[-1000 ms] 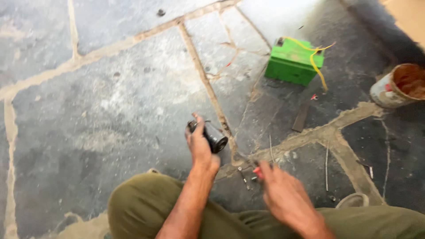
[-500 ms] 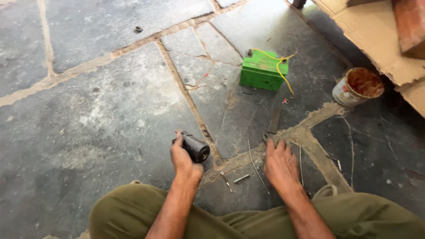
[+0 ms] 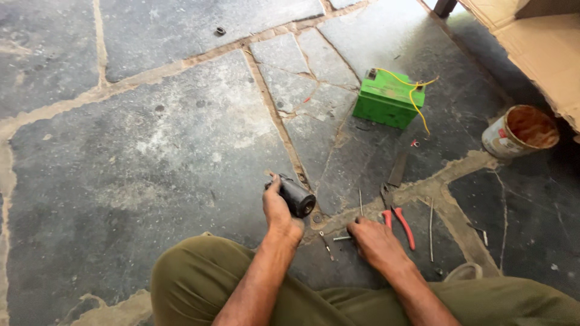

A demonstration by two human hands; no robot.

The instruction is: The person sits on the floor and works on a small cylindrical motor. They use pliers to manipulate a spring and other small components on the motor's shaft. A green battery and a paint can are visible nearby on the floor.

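Head view looks down on a short black metal cylinder [image 3: 296,197], open at the end that faces the camera, gripped in the left hand [image 3: 279,208] just above the grey stone floor [image 3: 151,151], in front of the person's olive-clad knee [image 3: 199,284]. The left hand's fingers wrap its far side, so the cylinder is held, not resting.

The right hand [image 3: 376,242] lies low on the floor with fingers curled loosely around a small threaded screw [image 3: 342,238]; whether it pinches the screw or only touches it I cannot tell. Beside it lie red-handled pliers [image 3: 396,220], a thin steel rod [image 3: 360,202] and a second thin rod [image 3: 431,229].

To do this well, I judge the cylinder should stay steady with its open end turned toward the eyes, so a small part can be lined up straight. The screw is tiny and sits near a mortar joint, so a fingertip pinch is safer than a sweep that could roll it into the crack.

Farther off stands a green rectangular plastic box [image 3: 386,99] with yellow wire [image 3: 411,90] looped over its top; its inside is not visible. To the right, a round metal tin [image 3: 519,130], tilted open, shows a rusty brown lining and no clear contents. Cardboard sheeting [image 3: 538,42] fills the upper right corner.
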